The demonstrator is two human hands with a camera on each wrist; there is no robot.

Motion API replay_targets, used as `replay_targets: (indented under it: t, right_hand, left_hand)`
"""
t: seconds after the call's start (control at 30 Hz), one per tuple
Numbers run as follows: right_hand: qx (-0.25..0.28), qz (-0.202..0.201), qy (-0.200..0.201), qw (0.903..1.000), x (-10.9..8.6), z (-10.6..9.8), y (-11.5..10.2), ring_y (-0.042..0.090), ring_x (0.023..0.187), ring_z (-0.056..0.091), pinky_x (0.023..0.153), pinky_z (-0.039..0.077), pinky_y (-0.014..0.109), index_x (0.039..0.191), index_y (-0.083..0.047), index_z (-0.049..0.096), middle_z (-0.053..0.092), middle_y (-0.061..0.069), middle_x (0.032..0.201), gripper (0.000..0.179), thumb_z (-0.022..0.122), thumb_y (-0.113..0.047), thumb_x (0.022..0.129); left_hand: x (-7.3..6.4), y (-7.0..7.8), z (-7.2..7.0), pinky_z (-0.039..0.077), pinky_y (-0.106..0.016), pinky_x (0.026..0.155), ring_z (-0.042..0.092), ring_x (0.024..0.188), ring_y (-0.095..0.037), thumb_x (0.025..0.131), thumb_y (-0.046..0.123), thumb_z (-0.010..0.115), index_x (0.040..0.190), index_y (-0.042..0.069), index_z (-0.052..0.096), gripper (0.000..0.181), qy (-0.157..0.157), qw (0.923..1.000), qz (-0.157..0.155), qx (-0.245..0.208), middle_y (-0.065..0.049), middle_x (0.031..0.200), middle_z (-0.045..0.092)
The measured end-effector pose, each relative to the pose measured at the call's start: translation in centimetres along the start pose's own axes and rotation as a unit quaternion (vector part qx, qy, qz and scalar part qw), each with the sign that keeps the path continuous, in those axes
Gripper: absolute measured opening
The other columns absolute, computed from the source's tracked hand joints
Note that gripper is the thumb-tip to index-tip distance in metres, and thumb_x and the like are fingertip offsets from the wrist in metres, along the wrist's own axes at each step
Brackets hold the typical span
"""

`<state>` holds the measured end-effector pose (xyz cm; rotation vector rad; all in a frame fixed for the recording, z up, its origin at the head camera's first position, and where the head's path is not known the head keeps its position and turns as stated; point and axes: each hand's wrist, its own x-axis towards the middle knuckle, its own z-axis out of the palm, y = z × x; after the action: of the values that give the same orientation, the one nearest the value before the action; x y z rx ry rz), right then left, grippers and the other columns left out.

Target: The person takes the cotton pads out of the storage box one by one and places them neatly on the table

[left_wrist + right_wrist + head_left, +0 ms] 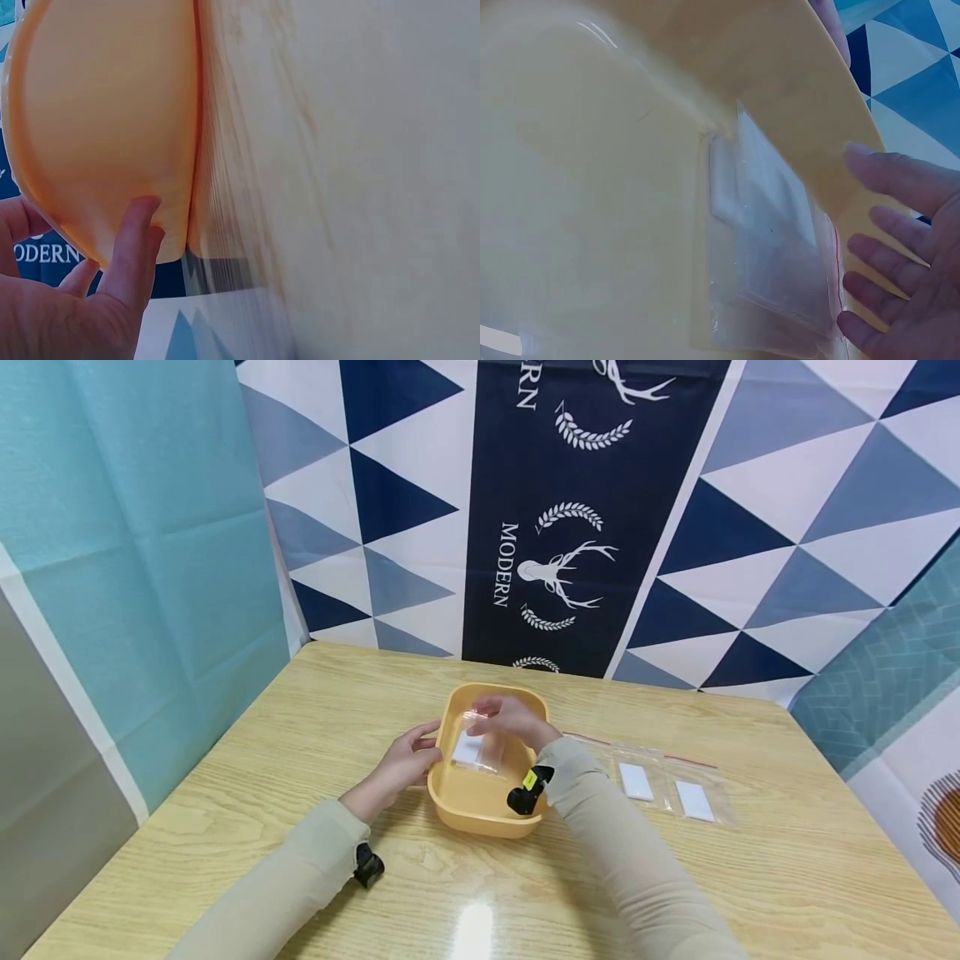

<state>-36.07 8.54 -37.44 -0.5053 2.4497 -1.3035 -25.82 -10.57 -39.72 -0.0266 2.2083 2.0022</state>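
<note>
A yellow-orange plastic basin point(480, 821) stands on the wooden table. My left hand point(399, 770) grips its left side, the thumb at the rim and the fingers point(129, 244) against the outer wall. Inside lie clear zip bags point(468, 750), each with a flat white piece in it; in the right wrist view two of them point(776, 217) overlap against the wall. Over the far part of the basin is my right hand point(513, 722), its fingers spread and holding nothing, close beside the red-edged end of the bags.
Right of the basin, more clear zip bags with white pieces point(636, 782) point(694, 800) lie flat in an overlapping row, partly hidden by the right forearm. A patterned cloth point(420, 510) hangs behind the table's far edge.
</note>
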Motion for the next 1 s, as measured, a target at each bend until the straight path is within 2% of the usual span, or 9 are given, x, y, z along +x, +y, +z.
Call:
replay_targets:
  t: [0.2,0.47,0.73,0.9,1.0]
  right_hand:
    - [-0.039,0.001,-0.050,0.9980,-0.09,-0.01,0.30,0.028,0.116,0.049,0.103,0.035,0.039,0.128,0.001,0.052,0.053,0.017,0.127,0.063,0.076,-0.019,0.074]
    - [-0.097,0.013,-0.115,0.9886,-0.30,0.26,0.00,0.027,0.124,0.039,0.107,0.027,0.039,0.136,-0.004,0.045,0.044,0.013,0.138,0.077,0.081,-0.018,0.069]
    - [-0.132,0.014,-0.171,0.9762,-0.39,0.11,-0.04,0.022,0.109,0.043,0.100,0.030,0.033,0.138,-0.007,0.043,0.048,0.008,0.130,0.083,0.081,-0.010,0.064]
    - [-0.139,0.001,-0.165,0.9764,-0.34,0.05,0.03,0.023,0.109,0.042,0.100,0.031,0.033,0.136,-0.004,0.045,0.049,0.011,0.127,0.078,0.077,-0.003,0.065]
    - [-0.145,-0.021,-0.152,0.9774,-0.30,-0.02,0.05,0.023,0.103,0.046,0.092,0.038,0.029,0.132,0.000,0.048,0.051,0.013,0.121,0.072,0.074,0.001,0.066]
  left_hand:
    - [0.03,-0.20,0.04,0.056,-0.038,0.070,0.061,0.097,-0.031,0.086,0.004,0.052,0.141,0.009,0.039,0.056,0.010,0.9999,0.004,-0.001,-0.021,0.127,0.049]
    - [-0.01,-0.16,0.07,0.056,-0.038,0.070,0.061,0.097,-0.032,0.086,0.004,0.051,0.141,0.009,0.039,0.057,0.009,0.9999,0.007,-0.006,-0.020,0.126,0.051]
    - [-0.12,-0.10,0.12,0.057,-0.037,0.068,0.061,0.095,-0.031,0.085,0.003,0.051,0.141,0.010,0.040,0.057,0.018,0.9998,0.004,-0.007,-0.019,0.125,0.052]
    - [0.02,-0.25,0.06,0.056,-0.037,0.069,0.061,0.096,-0.030,0.085,0.003,0.051,0.140,0.009,0.041,0.057,0.017,0.9998,0.004,-0.009,-0.019,0.125,0.052]
    - [-0.05,-0.20,0.02,0.056,-0.037,0.070,0.061,0.095,-0.029,0.084,0.003,0.051,0.140,0.008,0.041,0.057,0.014,0.9998,0.010,-0.008,-0.020,0.124,0.052]
